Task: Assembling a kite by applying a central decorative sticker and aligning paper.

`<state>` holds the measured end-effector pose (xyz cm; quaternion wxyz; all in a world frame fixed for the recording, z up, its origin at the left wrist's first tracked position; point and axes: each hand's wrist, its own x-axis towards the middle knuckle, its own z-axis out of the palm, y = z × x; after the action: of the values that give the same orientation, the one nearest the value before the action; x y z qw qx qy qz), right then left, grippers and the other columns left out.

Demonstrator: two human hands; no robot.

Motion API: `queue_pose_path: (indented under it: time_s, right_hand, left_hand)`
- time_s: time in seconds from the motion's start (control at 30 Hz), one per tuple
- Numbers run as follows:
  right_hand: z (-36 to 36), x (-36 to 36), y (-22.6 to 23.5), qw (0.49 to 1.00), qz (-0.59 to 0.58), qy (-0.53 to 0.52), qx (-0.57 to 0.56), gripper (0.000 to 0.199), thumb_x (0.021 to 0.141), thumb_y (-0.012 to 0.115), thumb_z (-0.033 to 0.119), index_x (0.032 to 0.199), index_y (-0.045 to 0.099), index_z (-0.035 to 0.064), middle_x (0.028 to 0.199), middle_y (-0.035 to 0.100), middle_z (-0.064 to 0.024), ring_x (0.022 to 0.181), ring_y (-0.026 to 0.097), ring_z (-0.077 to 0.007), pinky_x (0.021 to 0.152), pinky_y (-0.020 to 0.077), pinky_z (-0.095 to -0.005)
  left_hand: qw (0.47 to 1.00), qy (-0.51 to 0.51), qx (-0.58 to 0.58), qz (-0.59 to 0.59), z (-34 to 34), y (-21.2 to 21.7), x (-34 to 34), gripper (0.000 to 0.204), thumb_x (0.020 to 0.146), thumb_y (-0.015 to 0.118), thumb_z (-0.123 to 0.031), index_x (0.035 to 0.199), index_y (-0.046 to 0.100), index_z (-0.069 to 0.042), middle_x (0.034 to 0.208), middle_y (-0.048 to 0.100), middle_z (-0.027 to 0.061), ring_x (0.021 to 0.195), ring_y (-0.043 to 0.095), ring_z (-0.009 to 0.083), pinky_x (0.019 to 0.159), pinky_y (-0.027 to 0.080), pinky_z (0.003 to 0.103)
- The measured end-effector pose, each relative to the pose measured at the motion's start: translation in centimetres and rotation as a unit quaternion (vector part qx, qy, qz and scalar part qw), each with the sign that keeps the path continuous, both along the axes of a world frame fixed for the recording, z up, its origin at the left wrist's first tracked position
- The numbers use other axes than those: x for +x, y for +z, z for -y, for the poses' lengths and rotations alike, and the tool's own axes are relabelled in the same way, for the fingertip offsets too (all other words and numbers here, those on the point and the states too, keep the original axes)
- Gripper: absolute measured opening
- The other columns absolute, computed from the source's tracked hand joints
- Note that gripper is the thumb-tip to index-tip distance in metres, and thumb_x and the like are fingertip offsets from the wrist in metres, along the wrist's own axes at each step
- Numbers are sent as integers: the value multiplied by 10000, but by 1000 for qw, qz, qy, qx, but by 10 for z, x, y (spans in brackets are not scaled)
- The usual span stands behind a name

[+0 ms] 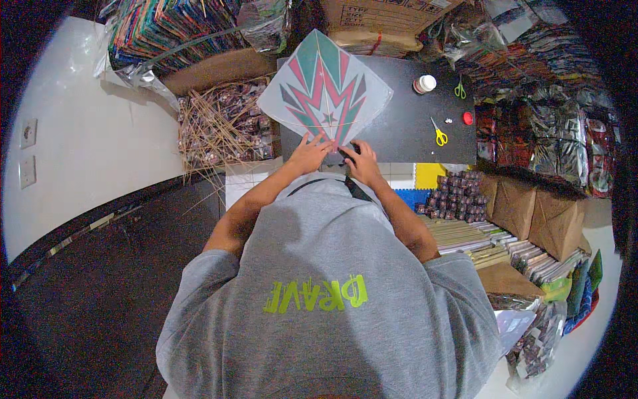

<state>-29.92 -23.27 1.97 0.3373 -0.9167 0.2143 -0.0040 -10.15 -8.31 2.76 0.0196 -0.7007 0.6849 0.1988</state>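
A diamond-shaped paper kite (324, 86), pale with green, red and dark zigzag stripes and a small star, lies on a black work table (405, 126). My left hand (310, 151) presses flat on the kite's near corner, fingers spread. My right hand (361, 161) is beside it at the same corner, fingers curled around a small dark object that I cannot identify. Both forearms reach forward from my grey shirt.
On the table stand a white-capped bottle (424, 84), yellow scissors (438, 135), green scissors (460, 89) and a red cap (468, 118). Thin bamboo sticks (222, 126) pile up at the left. Stacks of wrapped kites (169, 30), cardboard boxes and small spools (457, 196) surround the table.
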Motion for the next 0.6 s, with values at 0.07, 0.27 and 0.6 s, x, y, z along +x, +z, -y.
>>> queue_pose_path:
  time_s: [0.07, 0.27, 0.6]
  right_hand:
    - [-1, 0, 3, 1000, -2, -3, -1, 484, 903, 702, 245, 1369, 627, 350, 1423, 478, -149, 1344, 424, -362, 1096, 347, -540]
    - [-2, -1, 2, 998, 1, 16, -55, 480, 905, 700, 238, 1366, 633, 352, 1422, 481, -151, 1343, 427, -367, 1099, 347, -536]
    - [2, -1, 2, 999, 8, -36, -32, 466, 913, 676, 191, 1363, 632, 304, 1408, 483, -156, 1335, 435, -366, 1080, 379, -521]
  left_hand:
    - [1000, -3, 1, 3, 0, 0, 1, 539, 970, 516, -166, 1508, 479, -172, 1642, 343, -26, 1526, 271, 325, 1172, 264, 667]
    - [1000, -3, 24, -6, 3, 6, 1, 554, 963, 524, -161, 1514, 470, -167, 1649, 327, -24, 1528, 264, 322, 1181, 249, 666]
    - [1000, -8, 26, 11, 3, 2, 0, 592, 951, 560, -191, 1531, 447, -168, 1657, 304, -35, 1537, 244, 316, 1193, 232, 657]
